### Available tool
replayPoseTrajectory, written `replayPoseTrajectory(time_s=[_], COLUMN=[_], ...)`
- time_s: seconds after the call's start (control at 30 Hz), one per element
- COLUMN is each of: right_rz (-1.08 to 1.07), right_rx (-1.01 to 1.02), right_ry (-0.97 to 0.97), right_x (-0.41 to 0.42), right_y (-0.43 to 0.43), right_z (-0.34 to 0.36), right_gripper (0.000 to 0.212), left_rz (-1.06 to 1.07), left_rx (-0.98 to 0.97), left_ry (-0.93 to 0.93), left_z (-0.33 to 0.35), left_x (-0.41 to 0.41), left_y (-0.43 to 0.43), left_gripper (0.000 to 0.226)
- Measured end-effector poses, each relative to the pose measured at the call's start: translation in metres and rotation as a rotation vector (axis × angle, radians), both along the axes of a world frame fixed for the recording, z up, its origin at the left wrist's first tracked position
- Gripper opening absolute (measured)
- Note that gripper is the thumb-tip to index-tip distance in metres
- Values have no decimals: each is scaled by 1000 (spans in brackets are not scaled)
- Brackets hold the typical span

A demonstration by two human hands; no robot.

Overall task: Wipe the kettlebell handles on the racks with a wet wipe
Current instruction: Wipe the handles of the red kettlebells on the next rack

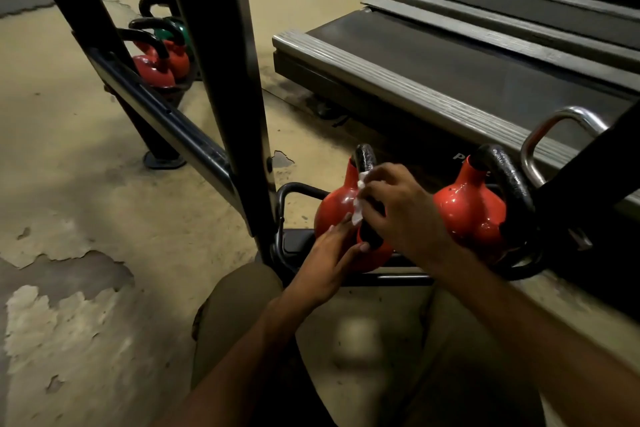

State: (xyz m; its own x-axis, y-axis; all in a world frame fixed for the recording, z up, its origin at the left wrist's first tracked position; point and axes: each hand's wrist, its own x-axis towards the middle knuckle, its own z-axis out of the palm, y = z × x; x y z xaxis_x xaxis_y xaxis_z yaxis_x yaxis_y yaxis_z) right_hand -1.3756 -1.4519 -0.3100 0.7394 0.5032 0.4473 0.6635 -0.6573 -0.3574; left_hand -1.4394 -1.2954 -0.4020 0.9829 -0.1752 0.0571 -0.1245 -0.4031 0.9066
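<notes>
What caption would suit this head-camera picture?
Right hand wraps a white wipe around a red kettlebell's black handle while the left hand steadies it.

Both forearms reach forward, near centre. Right hand (398, 208) curled closed, knuckles up, fingers clamped. Left hand (332, 253) just left and nearer, fingers extended, palm facing right.

Right hand (403, 206) presses wet wipe (358, 206) around red kettlebell's (334, 208) black handle (365, 159).
</notes>
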Motion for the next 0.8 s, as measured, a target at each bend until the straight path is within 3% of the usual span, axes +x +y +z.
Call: replayPoseTrajectory(time_s=[0.1, 0.17, 0.27, 0.33, 0.63, 0.7, 0.8], right_rz=[-352, -447, -328, -239, -280, -324, -394], right_rx=[612, 997, 1443, 1474, 1463, 1388, 1275], right_ry=[255, 671, 1373, 1559, 1516, 1396, 1000], right_x=[-10, 2, 34, 50, 48, 28, 13], right_y=[5, 15, 22, 24, 23, 16, 13], right_z=[-26, -30, -24, -18, -11, -18, -21], right_gripper=[8, 9, 25, 30, 25, 17, 8], left_rz=[14, 2, -20, -26, -23, -21, -21], left_rx=[79, 122, 107, 97, 125, 124, 132], left_ry=[10, 22, -12, -22, -31, -12, 25], left_z=[-1, 0, -5, -5, -9, -9, -11], left_x=[1, 2, 5, 5, 7, 7, 8], left_y=[0, 1, 2, 3, 4, 4, 5], left_gripper=[53, 57, 59, 57, 55, 57, 64])
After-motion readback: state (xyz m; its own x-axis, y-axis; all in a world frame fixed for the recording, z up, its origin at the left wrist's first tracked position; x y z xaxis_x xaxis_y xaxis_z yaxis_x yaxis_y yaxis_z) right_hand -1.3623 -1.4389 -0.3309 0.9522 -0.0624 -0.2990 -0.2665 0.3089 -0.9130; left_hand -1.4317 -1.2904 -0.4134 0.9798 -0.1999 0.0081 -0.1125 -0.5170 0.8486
